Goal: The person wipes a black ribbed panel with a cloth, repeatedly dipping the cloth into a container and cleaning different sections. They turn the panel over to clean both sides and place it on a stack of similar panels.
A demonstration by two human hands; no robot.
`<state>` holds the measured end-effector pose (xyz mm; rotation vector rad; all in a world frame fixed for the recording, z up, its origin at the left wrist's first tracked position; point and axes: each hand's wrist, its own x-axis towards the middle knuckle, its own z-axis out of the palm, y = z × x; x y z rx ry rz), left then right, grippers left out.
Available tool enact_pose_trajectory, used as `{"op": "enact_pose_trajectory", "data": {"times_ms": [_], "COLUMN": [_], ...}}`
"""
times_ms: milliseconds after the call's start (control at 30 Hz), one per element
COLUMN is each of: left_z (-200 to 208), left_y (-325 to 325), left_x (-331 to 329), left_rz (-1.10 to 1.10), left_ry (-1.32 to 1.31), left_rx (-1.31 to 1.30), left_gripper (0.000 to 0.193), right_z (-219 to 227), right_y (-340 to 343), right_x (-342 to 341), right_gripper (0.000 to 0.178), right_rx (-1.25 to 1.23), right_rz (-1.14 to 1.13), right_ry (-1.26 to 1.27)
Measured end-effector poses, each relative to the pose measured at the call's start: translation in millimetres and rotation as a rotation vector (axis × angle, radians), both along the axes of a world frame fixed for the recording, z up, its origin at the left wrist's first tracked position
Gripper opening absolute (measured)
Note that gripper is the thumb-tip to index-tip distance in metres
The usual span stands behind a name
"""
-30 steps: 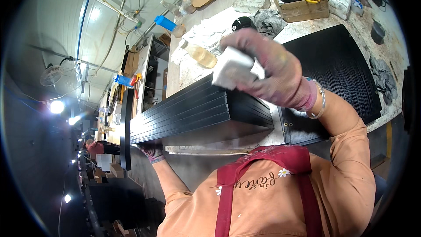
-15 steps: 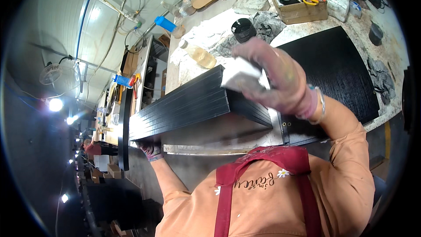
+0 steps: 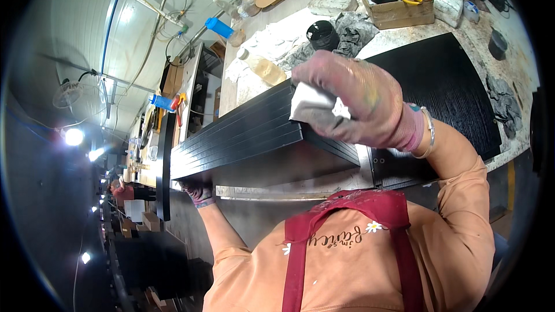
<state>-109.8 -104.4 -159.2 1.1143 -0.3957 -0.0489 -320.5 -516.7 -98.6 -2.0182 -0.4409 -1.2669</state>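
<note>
My right hand (image 3: 358, 101), in a stained glove, is closed round a folded white cloth (image 3: 312, 104). That cloth touches the near right corner of a long black piece (image 3: 240, 130) with parallel lines along its sides, like a stack of boards. The piece is tilted, and its dark underside shows. At its lower left end my gloved left hand (image 3: 198, 192) grips it from beneath; the fingertips are partly hidden. A wide black panel (image 3: 428, 86) with a grained surface lies flat on the table, to the right and behind my right hand.
On the stained table (image 3: 520, 52) stand a black pot (image 3: 322, 36), a bottle of yellowish liquid (image 3: 263, 68), a wooden tool box (image 3: 402, 14) and a dark cup (image 3: 497, 43). Crumpled grey rags (image 3: 504, 104) lie at the right. A person (image 3: 121, 190) is far off at left.
My right hand has come down and slightly left, bringing the white cloth from just off the corner onto it. My left hand keeps its place under the black piece.
</note>
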Motion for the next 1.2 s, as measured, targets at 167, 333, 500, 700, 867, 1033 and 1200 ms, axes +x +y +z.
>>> {"op": "enact_pose_trajectory", "data": {"times_ms": [167, 333, 500, 700, 867, 1033, 1200], "left_z": [-4.3, -22.9, -8.8, -10.5, -20.9, -22.1, -5.4], "left_y": [9.0, 36.0, 15.9, 12.1, 32.4, 37.9, -3.1], "left_x": [18.9, 40.0, 22.0, 25.9, 28.1, 28.6, 14.5], "left_rz": [0.141, 0.0, 0.202, -0.019, 0.063, -0.03, 0.31], "left_ry": [-0.049, -0.022, -0.244, -0.09, 0.015, 0.091, 0.14], "left_rx": [0.239, 0.134, 0.584, 0.08, 0.041, -0.115, -0.149], "left_gripper": [0.049, 0.052, 0.053, 0.052, 0.063, 0.07, 0.07], "right_z": [-3.7, 5.8, 4.7, 5.6, -31.1, -116.0, -169.8], "right_y": [-1.1, 2.1, -19.2, -11.2, -50.0, -65.3, -65.6], "right_x": [2.1, -0.6, 16.8, 9.6, 64.2, 154.6, 224.6], "right_gripper": [0.034, 0.031, 0.036, 0.035, 0.032, 0.032, 0.033], "right_rx": [0.015, 0.047, -0.055, 0.048, 0.32, 0.242, 0.112], "right_rz": [-0.011, 0.2, -0.006, 0.199, 0.011, -0.05, -0.245], "right_ry": [0.003, 0.005, 0.035, 0.042, 0.369, 0.691, 0.89]}}
